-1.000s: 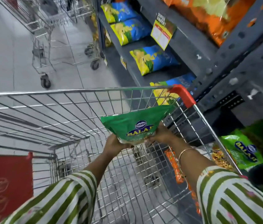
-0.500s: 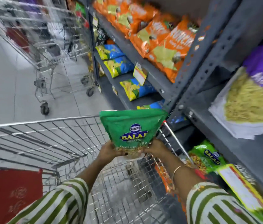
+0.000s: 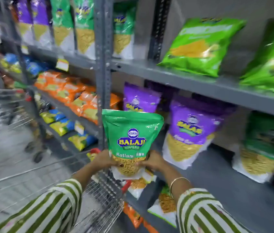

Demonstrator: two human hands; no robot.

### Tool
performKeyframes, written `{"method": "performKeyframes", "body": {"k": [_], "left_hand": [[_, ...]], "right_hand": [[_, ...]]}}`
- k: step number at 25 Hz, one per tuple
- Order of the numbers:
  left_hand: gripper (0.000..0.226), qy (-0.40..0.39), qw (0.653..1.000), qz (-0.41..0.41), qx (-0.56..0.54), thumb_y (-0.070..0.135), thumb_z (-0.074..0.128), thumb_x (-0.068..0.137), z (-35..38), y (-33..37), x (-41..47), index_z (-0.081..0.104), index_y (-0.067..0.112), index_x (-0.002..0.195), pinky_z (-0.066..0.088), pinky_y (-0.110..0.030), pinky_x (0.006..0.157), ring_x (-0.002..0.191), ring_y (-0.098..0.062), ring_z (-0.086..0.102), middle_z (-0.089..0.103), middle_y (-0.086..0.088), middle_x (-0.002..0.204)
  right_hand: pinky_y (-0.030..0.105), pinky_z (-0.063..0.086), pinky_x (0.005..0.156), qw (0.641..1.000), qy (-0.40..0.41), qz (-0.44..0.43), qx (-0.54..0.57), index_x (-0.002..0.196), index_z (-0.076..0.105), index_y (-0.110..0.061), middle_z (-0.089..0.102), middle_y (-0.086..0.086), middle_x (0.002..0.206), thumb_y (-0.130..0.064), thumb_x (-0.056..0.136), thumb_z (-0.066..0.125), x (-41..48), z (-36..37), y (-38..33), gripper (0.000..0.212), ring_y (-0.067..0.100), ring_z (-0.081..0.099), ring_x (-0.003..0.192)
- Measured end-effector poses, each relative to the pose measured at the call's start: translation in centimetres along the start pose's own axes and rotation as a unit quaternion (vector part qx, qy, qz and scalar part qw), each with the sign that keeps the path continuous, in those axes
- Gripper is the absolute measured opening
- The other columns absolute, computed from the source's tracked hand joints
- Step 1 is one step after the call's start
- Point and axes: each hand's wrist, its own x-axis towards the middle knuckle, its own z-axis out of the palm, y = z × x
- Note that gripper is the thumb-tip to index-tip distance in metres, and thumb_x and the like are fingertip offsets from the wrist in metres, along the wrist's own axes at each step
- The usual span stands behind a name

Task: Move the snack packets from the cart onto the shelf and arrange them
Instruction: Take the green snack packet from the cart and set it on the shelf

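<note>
Now both my left hand [image 3: 105,159] and right hand [image 3: 153,161] clasp the green packet [image 3: 131,132] upright; I'd seat it at the shelf [image 3: 217,185] front edge beside the purple packet [image 3: 185,132]

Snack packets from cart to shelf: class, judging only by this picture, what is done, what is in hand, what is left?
Done: purple packets already stand on the grey shelf. In hand: left hand and right hand hold a green packet upright above the cart. Left: setting it on the shelf; the cart's contents are hidden.

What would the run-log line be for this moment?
phase: carry to shelf | held: green packet upright | left hand, right hand: gripping base | cart: below
</note>
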Motion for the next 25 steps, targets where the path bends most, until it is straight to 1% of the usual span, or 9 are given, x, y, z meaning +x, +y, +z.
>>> {"method": "performKeyframes", "body": {"k": [2,3,4,6,8,11,14,20,25], "left_hand": [[0.041,-0.074,0.997,0.033,0.008,0.023,0.073,0.059,3.5,4.3,0.3,0.064,0.018,0.099,0.055,-0.026,0.075,0.088,-0.016,0.066,0.073,0.008,0.087],[0.041,-0.092,0.995,0.031,0.023,0.024,0.073,0.064,5.2,6.1,0.5,0.061,0.017,0.103,0.053,-0.029,0.072,0.089,-0.020,0.063,0.070,-0.001,0.093],[0.042,-0.104,0.993,0.028,0.044,0.022,0.073,0.070,6.8,7.9,0.7,0.059,0.013,0.108,0.051,-0.028,0.068,0.088,-0.021,0.060,0.065,-0.006,0.096],[0.045,-0.133,0.986,0.059,0.077,0.023,0.074,0.071,9.8,11.2,1.6,0.060,0.004,0.109,0.047,-0.026,0.065,0.079,-0.018,0.058,0.062,-0.008,0.095],[0.054,-0.162,0.977,0.094,0.099,0.037,0.078,0.059,13.2,14.5,2.9,0.062,0.008,0.101,0.046,-0.028,0.074,0.084,-0.020,0.062,0.062,-0.007,0.095],[0.042,-0.197,0.967,0.138,0.082,0.016,0.075,0.071,19.1,18.8,3.5,0.057,0.014,0.109,0.048,-0.025,0.085,0.101,-0.020,0.060,0.064,-0.011,0.112],[0.035,-0.256,0.959,0.112,0.047,0.009,0.071,0.074,25.1,21.1,3.8,0.054,0.022,0.102,0.050,-0.021,0.070,0.097,-0.017,0.058,0.061,-0.008,0.115],[0.045,-0.298,0.950,0.090,0.019,0.010,0.071,0.074,32.3,22.1,6.7,0.053,0.015,0.116,0.047,-0.019,0.070,0.102,-0.019,0.055,0.060,-0.015,0.127],[0.047,-0.315,0.943,0.103,0.001,-0.002,0.066,0.076,34.3,22.4,7.6,0.051,0.002,0.121,0.050,-0.006,0.056,0.083,-0.008,0.058,0.057,-0.019,0.129]], "right_hand": [[0.030,0.049,0.098,0.999,0.037,0.023,-0.001,0.122,0.054,-0.011,0.063,0.007,0.124,-0.029,0.058,0.084,-3.7,-4.2,2.1,0.073,0.018,0.057,0.114],[0.035,0.047,0.100,0.998,0.055,0.035,-0.005,0.121,0.056,-0.013,0.062,0.009,0.126,-0.030,0.059,0.083,-5.5,-6.2,3.0,0.070,0.020,0.058,0.115],[0.030,0.050,0.097,0.997,0.069,0.043,-0.007,0.121,0.056,-0.013,0.062,0.010,0.126,-0.030,0.062,0.081,-7.2,-7.9,3.6,0.066,0.020,0.058,0.113],[0.008,0.052,0.068,0.994,0.091,0.064,-0.011,0.121,0.056,-0.011,0.063,0.008,0.120,-0.026,0.070,0.076,-10.3,-11.2,4.7,0.057,0.015,0.058,0.100],[0.013,0.049,0.049,0.986,0.136,0.101,0.001,0.118,0.058,-0.010,0.064,0.008,0.106,-0.029,0.070,0.076,-13.1,-14.5,6.3,0.054,0.017,0.059,0.088],[0.025,0.052,0.048,0.968,0.211,0.134,0.010,0.117,0.056,-0.009,0.065,0.013,0.114,-0.033,0.065,0.079,-16.6,-18.7,9.2,0.061,0.023,0.062,0.086],[0.025,0.050,0.057,0.954,0.247,0.167,0.018,0.120,0.054,-0.013,0.062,0.010,0.123,-0.034,0.062,0.080,-19.5,-21.5,12.5,0.067,0.022,0.061,0.097],[0.026,0.052,0.051,0.935,0.267,0.233,0.032,0.113,0.060,-0.012,0.062,0.004,0.100,-0.033,0.062,0.080,-21.6,-24.7,17.1,0.058,0.020,0.061,0.082],[0.024,0.052,0.057,0.931,0.276,0.239,0.028,0.113,0.061,-0.013,0.067,0.009,0.116,-0.040,0.056,0.082,-20.8,-25.6,19.3,0.066,0.022,0.064,0.093]]}}
